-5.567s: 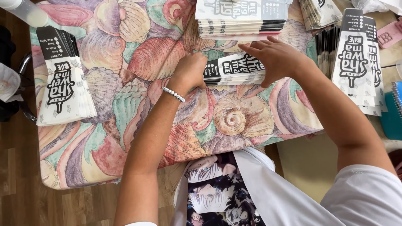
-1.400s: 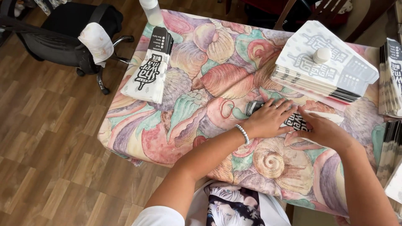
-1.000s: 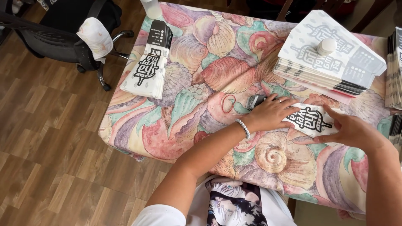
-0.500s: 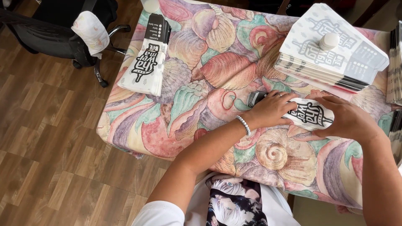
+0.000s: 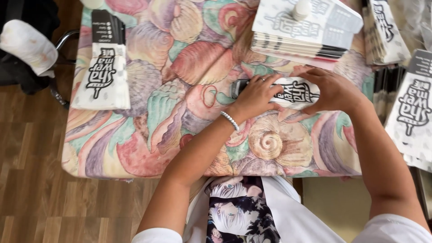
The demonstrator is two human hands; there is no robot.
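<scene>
Nearby, both hands — left hand [image 5: 256, 95], right hand [image 5: 330, 90] — press flat, seemingly ungripping, on a folded paper bag [image 5: 299, 92]; flat bag stack [image 5: 306, 31] crowds behind.

Bench [image 5: 148, 148] draped in a pastel seashell-print cloth [image 5: 189, 67]. Lying directly on it: folded white-and-black paper bag [image 5: 104, 67] at far left, tall stack of flat bags [image 5: 306, 31] at the far edge, one bag [image 5: 299, 92] flat mid-bench.

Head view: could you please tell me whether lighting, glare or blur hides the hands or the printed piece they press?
Head view: even, soft light, no glare; left hand, right hand and the black-and-white folded paper piece look sharp; only faint shadows beneath the hands on the shell-patterned tablecloth.
</scene>
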